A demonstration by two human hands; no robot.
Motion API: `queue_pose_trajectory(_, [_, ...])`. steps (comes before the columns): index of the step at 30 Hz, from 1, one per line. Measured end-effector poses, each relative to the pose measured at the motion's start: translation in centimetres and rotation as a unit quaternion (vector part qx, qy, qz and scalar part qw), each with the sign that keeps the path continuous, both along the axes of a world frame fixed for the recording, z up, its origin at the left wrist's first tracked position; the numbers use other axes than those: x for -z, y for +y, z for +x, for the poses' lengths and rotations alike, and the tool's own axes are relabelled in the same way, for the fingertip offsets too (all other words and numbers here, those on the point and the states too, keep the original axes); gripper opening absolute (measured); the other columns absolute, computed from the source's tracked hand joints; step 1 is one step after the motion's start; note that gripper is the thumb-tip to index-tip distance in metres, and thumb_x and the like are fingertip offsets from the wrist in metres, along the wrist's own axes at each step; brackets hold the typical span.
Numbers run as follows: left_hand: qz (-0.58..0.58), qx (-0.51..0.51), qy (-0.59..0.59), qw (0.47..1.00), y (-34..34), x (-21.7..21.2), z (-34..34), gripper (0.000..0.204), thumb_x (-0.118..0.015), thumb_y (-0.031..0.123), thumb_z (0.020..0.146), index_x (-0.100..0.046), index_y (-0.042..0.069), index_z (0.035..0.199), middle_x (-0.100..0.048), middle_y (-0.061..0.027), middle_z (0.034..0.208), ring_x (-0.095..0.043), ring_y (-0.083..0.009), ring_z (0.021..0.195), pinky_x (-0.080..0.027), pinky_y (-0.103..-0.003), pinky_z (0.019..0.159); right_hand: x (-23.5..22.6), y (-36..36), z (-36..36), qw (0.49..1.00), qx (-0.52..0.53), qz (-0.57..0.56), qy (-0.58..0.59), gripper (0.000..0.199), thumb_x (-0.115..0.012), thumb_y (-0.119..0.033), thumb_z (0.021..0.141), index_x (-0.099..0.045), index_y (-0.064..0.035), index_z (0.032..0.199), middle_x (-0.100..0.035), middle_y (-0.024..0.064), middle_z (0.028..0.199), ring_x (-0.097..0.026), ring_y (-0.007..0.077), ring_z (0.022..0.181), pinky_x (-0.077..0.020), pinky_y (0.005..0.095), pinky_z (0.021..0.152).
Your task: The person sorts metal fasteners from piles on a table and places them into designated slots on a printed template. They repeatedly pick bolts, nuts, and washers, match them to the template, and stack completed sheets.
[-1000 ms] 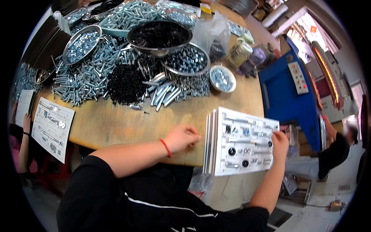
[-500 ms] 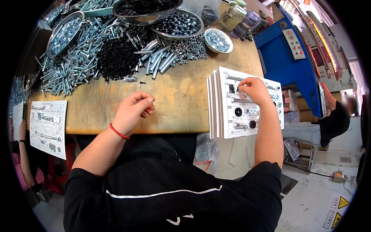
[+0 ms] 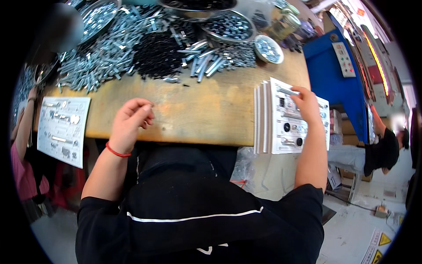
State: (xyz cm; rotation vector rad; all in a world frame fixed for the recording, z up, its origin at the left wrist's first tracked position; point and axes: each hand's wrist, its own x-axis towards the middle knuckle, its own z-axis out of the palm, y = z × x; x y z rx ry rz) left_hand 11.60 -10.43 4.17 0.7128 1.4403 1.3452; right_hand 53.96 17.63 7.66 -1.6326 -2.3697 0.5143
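My right hand (image 3: pixel 306 104) is over the upper part of the front white card (image 3: pixel 278 125) in an upright stack at the table's right edge. Its fingertips are pinched at the card's face; what they hold, if anything, is too small and blurred to name. Bolts, black screws, washers and black discs sit in rows on that card. My left hand (image 3: pixel 131 119), with a red cord at the wrist, hovers above the table's front edge. Its fingers are curled in with the thumb pressed against them, hiding whatever is inside. A lone black screw (image 3: pixel 186 85) lies on the wood beyond it.
Heaps of silver bolts (image 3: pixel 94 68), black screws (image 3: pixel 156 57) and metal sleeves (image 3: pixel 205 61) cover the table's far side, near a white bowl of small parts (image 3: pixel 280 58). Another filled card (image 3: pixel 63 127) is at the left, beside a co-worker's arm (image 3: pixel 24 119). A blue machine (image 3: pixel 332 83) stands right.
The view has shifted, so table and cards appear farther right. My left hand has moved left and nearer me. My right fingertips have moved from beside the card's black screws to higher up.
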Motion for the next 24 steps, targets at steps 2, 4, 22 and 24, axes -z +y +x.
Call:
queue_pose_trajectory(2, [0.048, -0.073, 0.039, 0.995, -4.0, -0.3, -3.5, 0.016, -0.057, 0.017, 0.097, -0.062, 0.004, 0.104, -0.063, -0.0014, 0.082, -0.057, -0.0076, 0.072, -0.043, -0.021, 0.063, -2.3, -1.1, -2.5, 0.999, 0.011, 0.043, -0.002, 0.025, -0.067, -0.015, 0.085, -0.069, -0.0052, 0.108, -0.062, 0.0084, 0.072, -0.056, 0.0175, 0.065, -0.0451, 0.0318, 0.062])
queue_pose_trajectory(4, [0.087, -0.186, 0.101, 0.974, -7.6, -1.1, -7.3, 0.016, -0.059, 0.017, 0.096, -0.063, 0.004, 0.105, -0.064, -0.0017, 0.084, -0.058, -0.0087, 0.075, -0.042, -0.022, 0.065, -3.9, -3.3, -5.7, 0.992, -0.016, 0.058, 0.108, 0.021, -0.061, -0.009, 0.089, -0.067, -0.0003, 0.108, -0.061, 0.0037, 0.074, -0.052, 0.0104, 0.067, -0.0425, 0.0281, 0.061])
queue_pose_trajectory(22, [0.209, -0.672, -0.169, 0.69, -32.2, 8.8, -45.9, 0.031, -0.043, 0.013, 0.103, -0.049, -0.008, 0.124, -0.06, -0.0209, 0.121, -0.062, -0.0318, 0.108, -0.052, -0.043, 0.094, 10.7, -32.7, -51.5, 0.62, -0.278, -0.687, 0.259, 0.042, -0.054, -0.003, 0.093, -0.049, 0.0057, 0.133, -0.056, 0.0131, 0.129, -0.06, 0.0167, 0.109, -0.0473, 0.0248, 0.082])
queue_pose_trajectory(24, [0.187, -0.675, -0.123, 0.703, -31.5, 8.3, -45.9, 0.03, -0.044, 0.01, 0.102, -0.05, -0.01, 0.123, -0.059, -0.0218, 0.121, -0.062, -0.0318, 0.107, -0.052, -0.043, 0.094, 10.8, -32.9, -51.6, 0.632, -0.268, -0.676, 0.266, 0.039, -0.053, -0.003, 0.093, -0.05, 0.0061, 0.132, -0.055, 0.0133, 0.129, -0.06, 0.0161, 0.109, -0.0474, 0.0247, 0.082])
